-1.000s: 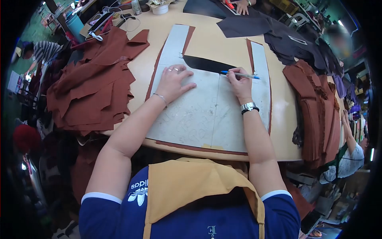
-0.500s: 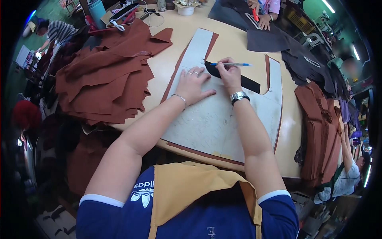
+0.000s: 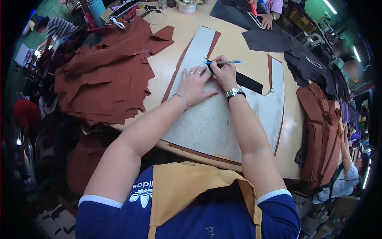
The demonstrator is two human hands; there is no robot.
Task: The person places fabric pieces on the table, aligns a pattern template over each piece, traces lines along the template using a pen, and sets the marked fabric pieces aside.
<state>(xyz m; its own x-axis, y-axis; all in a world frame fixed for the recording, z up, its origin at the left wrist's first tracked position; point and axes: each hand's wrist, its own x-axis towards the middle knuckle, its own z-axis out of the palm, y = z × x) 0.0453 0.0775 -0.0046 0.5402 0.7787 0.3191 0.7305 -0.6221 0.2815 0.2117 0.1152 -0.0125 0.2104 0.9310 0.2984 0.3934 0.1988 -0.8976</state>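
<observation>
A pale pattern template (image 3: 199,127) with handwriting on it lies over a slightly larger piece of reddish-brown fabric (image 3: 215,42), whose edges show around it. My left hand (image 3: 195,84) rests on the template with fingers spread, holding nothing. In my right hand (image 3: 224,73) is a blue-tipped pen (image 3: 229,62), pinched between thumb and fingers, its tip near the inner corner of the template's neckline. Beneath that hand runs a black strip (image 3: 250,82) along the neckline, partly covered by my fingers.
Stacked reddish-brown fabric (image 3: 103,79) covers the table's left side; another folded stack (image 3: 318,135) sits at the right. Dark grey fabric (image 3: 266,40) lies at the back right, where a co-worker's hand (image 3: 266,20) rests. A phone (image 3: 125,8) and turquoise bottle (image 3: 96,11) stand back left.
My right hand has shifted slightly left and up with the pen, toward the neckline corner. My left hand stays nearly in place. At the back, the grey fabric has moved a little left.
</observation>
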